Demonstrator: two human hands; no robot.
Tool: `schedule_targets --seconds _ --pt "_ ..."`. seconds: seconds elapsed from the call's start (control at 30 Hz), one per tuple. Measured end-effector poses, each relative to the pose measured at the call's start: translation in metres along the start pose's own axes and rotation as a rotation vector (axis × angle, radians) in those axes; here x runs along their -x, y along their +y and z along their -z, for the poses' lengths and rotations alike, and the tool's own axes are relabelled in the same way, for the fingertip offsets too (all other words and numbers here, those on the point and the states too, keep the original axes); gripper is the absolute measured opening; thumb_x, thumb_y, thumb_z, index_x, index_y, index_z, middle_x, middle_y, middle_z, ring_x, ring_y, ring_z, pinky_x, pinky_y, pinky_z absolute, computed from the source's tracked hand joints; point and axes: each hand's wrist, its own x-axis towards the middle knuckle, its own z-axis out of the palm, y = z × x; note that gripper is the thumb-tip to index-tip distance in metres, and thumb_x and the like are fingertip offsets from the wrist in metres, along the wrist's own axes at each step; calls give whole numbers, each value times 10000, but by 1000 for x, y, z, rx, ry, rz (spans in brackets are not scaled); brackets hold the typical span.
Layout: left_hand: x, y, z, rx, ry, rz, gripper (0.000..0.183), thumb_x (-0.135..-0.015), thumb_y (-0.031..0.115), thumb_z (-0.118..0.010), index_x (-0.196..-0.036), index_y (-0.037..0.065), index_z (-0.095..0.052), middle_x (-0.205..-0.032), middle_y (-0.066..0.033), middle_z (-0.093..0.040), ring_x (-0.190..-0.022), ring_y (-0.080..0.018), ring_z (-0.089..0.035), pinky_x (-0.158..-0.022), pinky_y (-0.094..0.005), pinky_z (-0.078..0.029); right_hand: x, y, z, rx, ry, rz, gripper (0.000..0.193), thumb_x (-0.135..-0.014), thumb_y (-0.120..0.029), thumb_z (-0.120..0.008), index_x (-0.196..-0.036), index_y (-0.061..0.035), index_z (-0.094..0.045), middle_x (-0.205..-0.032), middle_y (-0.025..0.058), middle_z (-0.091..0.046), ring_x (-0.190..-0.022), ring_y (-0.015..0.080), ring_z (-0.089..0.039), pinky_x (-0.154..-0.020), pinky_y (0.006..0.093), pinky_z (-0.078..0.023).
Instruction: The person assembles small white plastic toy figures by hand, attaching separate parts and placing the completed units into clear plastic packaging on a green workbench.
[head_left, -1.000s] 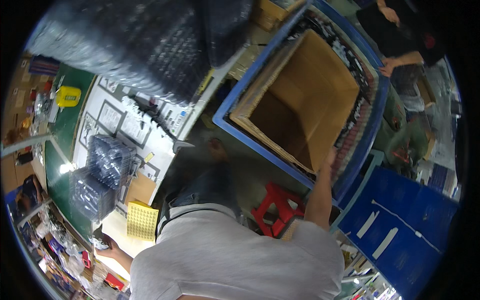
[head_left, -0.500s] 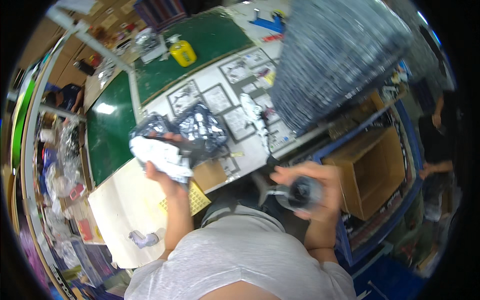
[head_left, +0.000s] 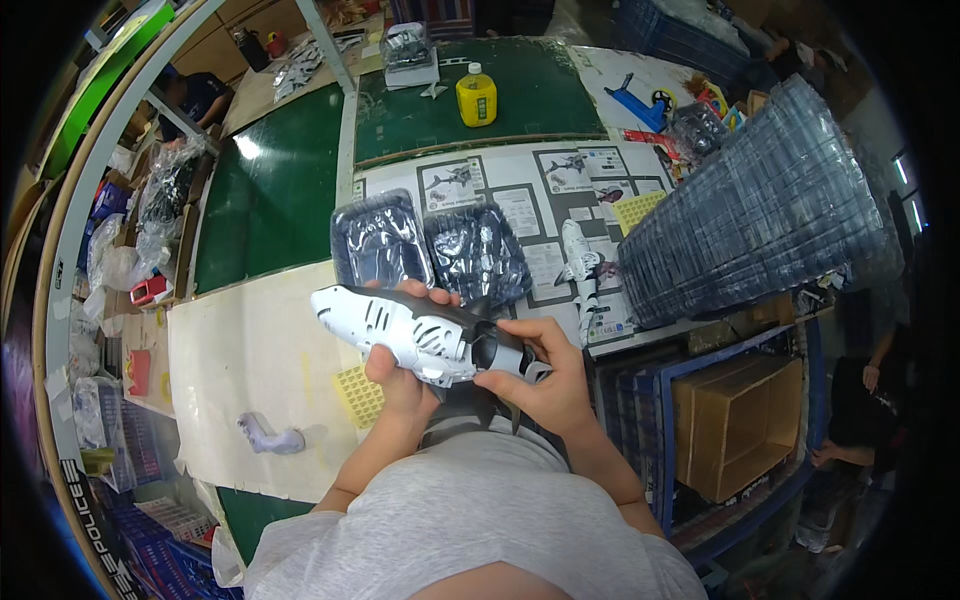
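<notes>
A white and dark grey toy shark lies across both my hands, nose pointing left. My left hand grips its belly from below. My right hand holds the dark tail end. Just beyond the shark, two clear plastic blister trays rest side by side on the table. Another toy shark lies on printed sheets to the right of the trays.
A tall stack of clear trays leans at the right. A yellow bottle stands on the green mat. An open cardboard box sits in a blue crate lower right. A small grey part lies on the white sheet. Other people work at the edges.
The view swung from the box and crates back to the table. The two trays I held in my left hand now lie on the table, and both hands hold the toy shark.
</notes>
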Motion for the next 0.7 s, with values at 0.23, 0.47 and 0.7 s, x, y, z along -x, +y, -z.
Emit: schedule_targets --seconds 0.23,0.47,0.7 --pt "0 5 2 -119 -64 -11 782 -725 454 -751 -1348 223 -340 -1131 -92 -516 -1046 -270 -558 -979 -455 -443 3 13 -3 3 31 63 523 -659 -165 -854 -1076 20 -600 -965 120 -664 -878 171 -643 -763 279 -502" --pt "-9 -8 16 -291 -64 58 837 -756 593 -674 -1359 156 -293 -1218 -124 -495 -1121 -283 -524 -991 -484 -412 1 24 -3 -45 142 -21 460 -704 -126 -822 -1083 10 -599 -956 73 -636 -810 126 -617 -683 265 -510" --pt "53 58 172 -1470 520 339 341 -884 268 -586 -1124 31 -533 -1118 -108 -555 -1055 -236 -527 -861 -348 -446 -10 109 76 -236 663 -428 359 -811 -209 -746 -1024 -33 -515 -923 76 -597 -597 121 -559 -476 256 -448"
